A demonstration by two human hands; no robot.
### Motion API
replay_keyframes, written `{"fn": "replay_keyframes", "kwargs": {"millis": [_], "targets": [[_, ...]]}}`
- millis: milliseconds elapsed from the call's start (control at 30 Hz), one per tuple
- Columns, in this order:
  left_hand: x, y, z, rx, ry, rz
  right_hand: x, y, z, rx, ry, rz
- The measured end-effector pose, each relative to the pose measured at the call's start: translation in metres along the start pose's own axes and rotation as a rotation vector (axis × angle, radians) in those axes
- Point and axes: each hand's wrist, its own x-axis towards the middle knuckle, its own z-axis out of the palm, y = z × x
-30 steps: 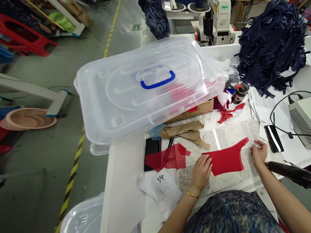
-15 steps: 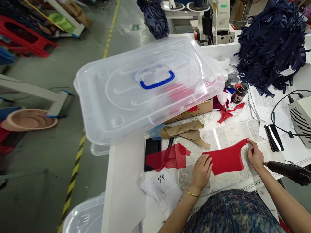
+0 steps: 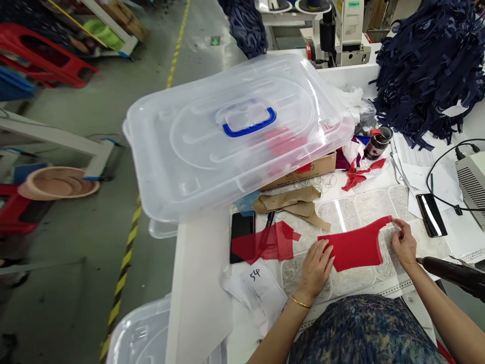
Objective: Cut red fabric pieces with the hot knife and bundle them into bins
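Observation:
My left hand (image 3: 316, 268) lies flat on the left end of a piece of opaque red fabric (image 3: 352, 247). My right hand (image 3: 404, 245) pinches the fabric's narrow upper tip. The piece lies on a patterned, translucent template board (image 3: 350, 212). Left of my left hand lies sheer red fabric (image 3: 265, 243), and it does not touch that hand. A black handheld tool (image 3: 450, 273) lies just beyond my right wrist.
A large transparent plastic lid (image 3: 235, 136) with a blue handle overhangs the white table's left edge. Behind lie brown paper patterns (image 3: 291, 201), a cardboard box (image 3: 299, 172), several navy strips (image 3: 428, 65), and phones (image 3: 241, 237). A sewing machine (image 3: 337, 30) stands beyond.
My right hand has moved from beside the red fabric's tip to pinching it. The tip has lifted slightly, and the whole view has shifted a little.

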Motion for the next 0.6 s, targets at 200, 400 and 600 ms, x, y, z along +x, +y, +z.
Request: {"fn": "replay_keyframes", "kwargs": {"millis": [200, 400, 600], "targets": [[-0.0019, -0.002, 0.0001, 0.013, -0.023, -0.003, 0.0018, -0.0023, 0.0015, 0.013, 0.006, 0.013], [-0.0029, -0.0009, -0.0018, -0.018, 0.014, -0.022, 0.0017, -0.0065, 0.0019, 0.023, 0.032, 0.016], [-0.0063, -0.001, -0.0099, -0.019, 0.061, -0.035, 0.001, -0.0047, 0.0033, 0.016, 0.062, -0.009]]}}
